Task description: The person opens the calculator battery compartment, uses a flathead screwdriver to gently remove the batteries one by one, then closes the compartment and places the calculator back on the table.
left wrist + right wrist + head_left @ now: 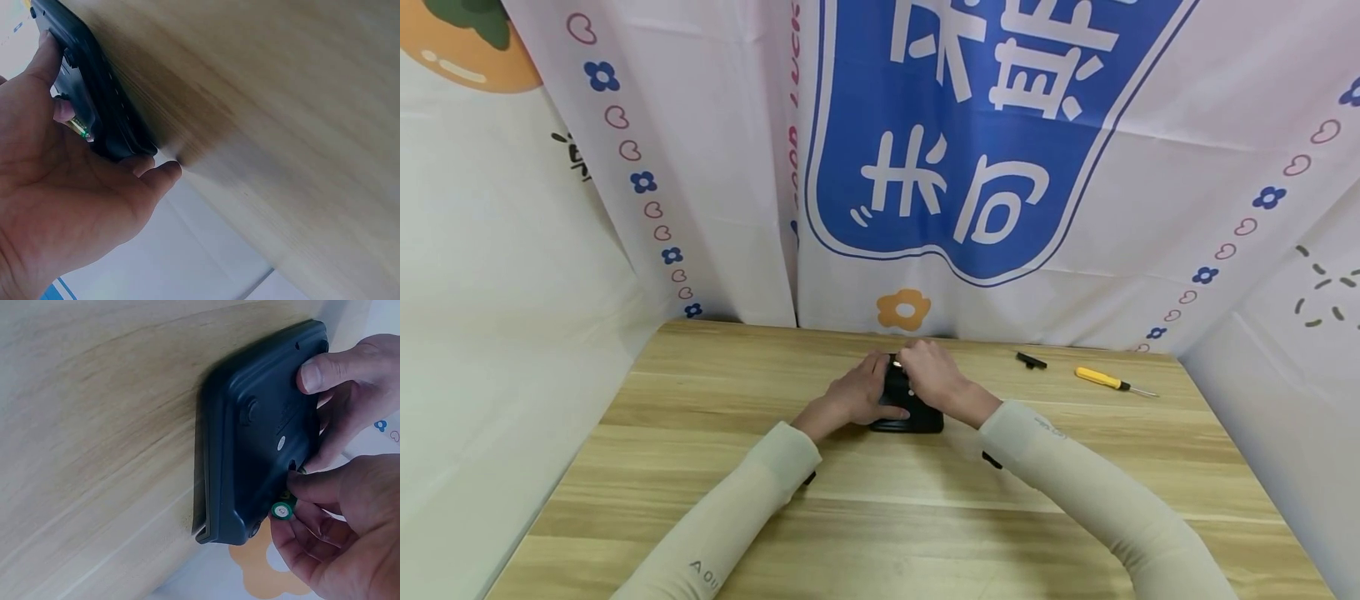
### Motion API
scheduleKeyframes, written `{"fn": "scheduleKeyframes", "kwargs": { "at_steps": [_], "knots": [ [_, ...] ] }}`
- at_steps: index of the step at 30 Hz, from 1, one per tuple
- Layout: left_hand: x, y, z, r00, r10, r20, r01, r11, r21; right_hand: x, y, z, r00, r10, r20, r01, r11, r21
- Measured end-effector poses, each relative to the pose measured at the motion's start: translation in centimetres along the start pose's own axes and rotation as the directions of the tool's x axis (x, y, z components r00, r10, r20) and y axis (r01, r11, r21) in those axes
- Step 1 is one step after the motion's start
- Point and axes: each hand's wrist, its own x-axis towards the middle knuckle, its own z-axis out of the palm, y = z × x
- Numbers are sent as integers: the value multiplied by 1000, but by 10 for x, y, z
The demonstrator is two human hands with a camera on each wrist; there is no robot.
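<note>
Device [921, 419] is on the table [887, 517] straight ahead of the person, back up, feet showing, long axis looks to run fore-aft. Key relation: battery [282, 510] is at the device's far end, its cap towards the right wrist camera. Right hand [934, 375] is the nearer one, coming in from the right; it pinches the battery between thumb and fingers, so grip is narrow. Most of the battery's body is hidden under that thumb; can't tell its exact axis or whether it's seated. Left hand [856, 393] holds the device from the left, thumb on the back near the close edge, fingers towards the far end, right beside the battery. Off to the right, well apart from the hands: black piece [1031, 361], then yellow screwdriver [1101, 378], shaft pointing right. Writing: round white sticker [281, 443] on the device back plus faint print beside it, both too small to read. Left sleeve [730, 517] lettering looks like "AOU", rest unclear; right sleeve [1097, 492] mark illegible. Backdrop [722, 125] has "LUCK" in red running vertically; blue panel [962, 129] carries big sideways white characters, lower two look like 未 and 可, upper ones cut by the view's top edge.
</note>
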Motion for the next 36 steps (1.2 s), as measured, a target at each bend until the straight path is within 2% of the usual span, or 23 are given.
{"fn": "scheduleKeyframes", "kwargs": {
  "at_steps": [8,16,22,26,29,31,33,36],
  "knots": [
    [0,0,-1,1000,6,7,-6,1000,-5,1,6,-1,1000,5,-27,-4,999,52],
    [1,-1,0,1000,6,0,-6,1000,5,0,10,-4,998,58,-39,-49,977,207],
    [1,-1,1,1000,2,12,-2,1000,-2,-2,13,-7,991,112,-67,-84,938,336],
    [0,-1,0,1000,1,16,-1,1000,-6,-2,16,-8,980,182,-85,-129,895,428],
    [0,0,1,1000,4,14,-4,1000,-6,-1,18,-8,967,247,-65,-180,841,511],
    [1,-1,1,1000,3,13,-3,1000,-6,-1,20,-8,955,296,-21,-228,777,587],
    [3,-3,4,1000,5,9,-5,1000,-7,-1,21,-9,941,334,46,-275,682,678],
    [4,-3,4,1000,1,12,-1,1000,-11,-2,21,-11,914,376,156,-343,506,792]
  ]
}}
